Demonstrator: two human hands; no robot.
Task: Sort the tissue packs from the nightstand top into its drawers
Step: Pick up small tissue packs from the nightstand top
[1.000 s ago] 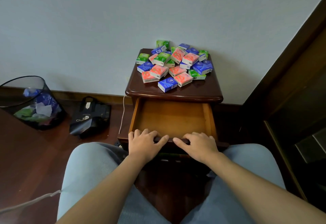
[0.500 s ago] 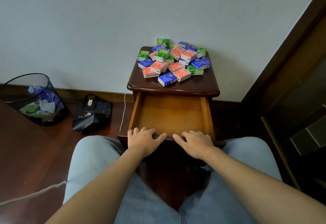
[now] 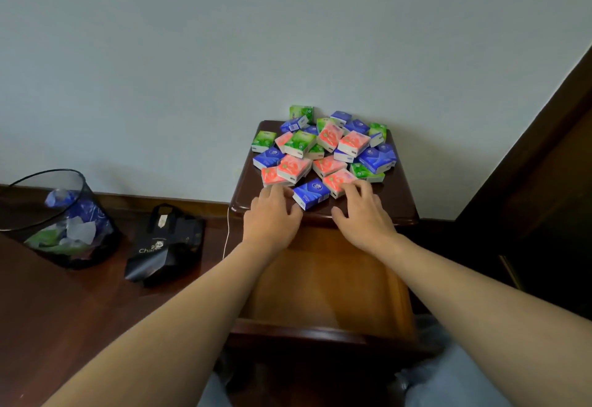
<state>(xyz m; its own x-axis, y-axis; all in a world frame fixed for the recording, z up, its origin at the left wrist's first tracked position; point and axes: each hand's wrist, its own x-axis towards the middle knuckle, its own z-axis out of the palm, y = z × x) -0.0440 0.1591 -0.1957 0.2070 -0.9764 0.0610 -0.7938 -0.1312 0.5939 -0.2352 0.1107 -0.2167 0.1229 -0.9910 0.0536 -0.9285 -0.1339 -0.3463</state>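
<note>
1. Nearest you, the top drawer (image 3: 323, 284) stood pulled out, its wooden floor bare.
2. Your left hand (image 3: 272, 214) and right hand (image 3: 363, 216) reached over it to the nightstand (image 3: 397, 201) front edge, fingers spread and loose, gripping nothing; they flanked a blue pack (image 3: 310, 193).
3. Beyond, the tissue packs (image 3: 323, 150), red, blue and green, lay heaped on top.

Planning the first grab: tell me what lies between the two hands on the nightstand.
In the head view, a blue pack lies between the left hand and right hand, at the pile's near edge.
</note>
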